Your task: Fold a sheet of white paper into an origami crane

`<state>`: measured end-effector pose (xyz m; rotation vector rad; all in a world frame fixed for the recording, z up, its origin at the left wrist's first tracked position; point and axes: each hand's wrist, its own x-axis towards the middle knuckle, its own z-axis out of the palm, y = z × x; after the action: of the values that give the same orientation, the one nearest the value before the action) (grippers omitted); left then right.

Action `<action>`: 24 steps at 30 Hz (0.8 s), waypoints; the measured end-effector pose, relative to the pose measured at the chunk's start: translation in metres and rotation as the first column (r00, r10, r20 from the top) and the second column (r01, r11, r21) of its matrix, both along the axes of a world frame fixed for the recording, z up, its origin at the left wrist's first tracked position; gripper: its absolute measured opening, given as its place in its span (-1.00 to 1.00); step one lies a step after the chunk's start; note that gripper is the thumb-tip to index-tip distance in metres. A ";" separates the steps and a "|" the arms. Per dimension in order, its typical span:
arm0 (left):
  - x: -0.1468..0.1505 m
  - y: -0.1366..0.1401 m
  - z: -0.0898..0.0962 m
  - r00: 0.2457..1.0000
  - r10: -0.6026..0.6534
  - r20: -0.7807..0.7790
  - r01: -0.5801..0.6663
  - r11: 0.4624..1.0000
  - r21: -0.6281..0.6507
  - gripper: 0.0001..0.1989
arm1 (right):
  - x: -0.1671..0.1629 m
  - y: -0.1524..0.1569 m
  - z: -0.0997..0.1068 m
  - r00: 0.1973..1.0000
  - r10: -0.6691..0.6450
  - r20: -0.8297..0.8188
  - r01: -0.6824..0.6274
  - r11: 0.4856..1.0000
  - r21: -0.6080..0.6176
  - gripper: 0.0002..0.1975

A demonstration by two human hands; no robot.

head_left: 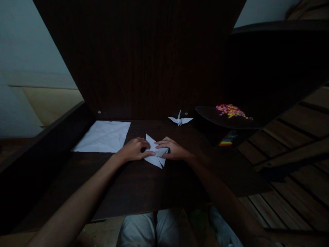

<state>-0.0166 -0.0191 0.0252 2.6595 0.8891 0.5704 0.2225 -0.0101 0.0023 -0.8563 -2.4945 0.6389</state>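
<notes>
A partly folded piece of white paper (155, 160) lies on the dark table between my hands, with one point toward the back and two split points toward me. My left hand (135, 149) grips its left side, thumb stretched across the paper's middle. My right hand (172, 149) holds the right side, fingers bent over the upper face and thumb along the lower edge. Behind them stands a white paper crane (180, 120) with its wings spread. To the left lies a flat, creased sheet of white paper (102, 136).
A dark upright panel (154, 61) closes off the back of the table (144, 192). On a curved shelf (208, 115) at the right is a pile of small colourful pieces (231, 111). Below it sits a box with a yellow edge (226, 143). A raised board (46, 137) borders the left side.
</notes>
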 end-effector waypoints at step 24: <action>-0.001 0.007 -0.012 0.982 0.102 -0.158 -0.068 0.976 0.207 -0.70 | -0.002 0.001 -0.001 0.989 -0.148 -0.022 0.149 0.986 0.072 -0.80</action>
<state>-0.0173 -0.0117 0.0129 2.8975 1.0488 0.4840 0.2207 -0.0090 0.0015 -0.9935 -2.3964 0.4982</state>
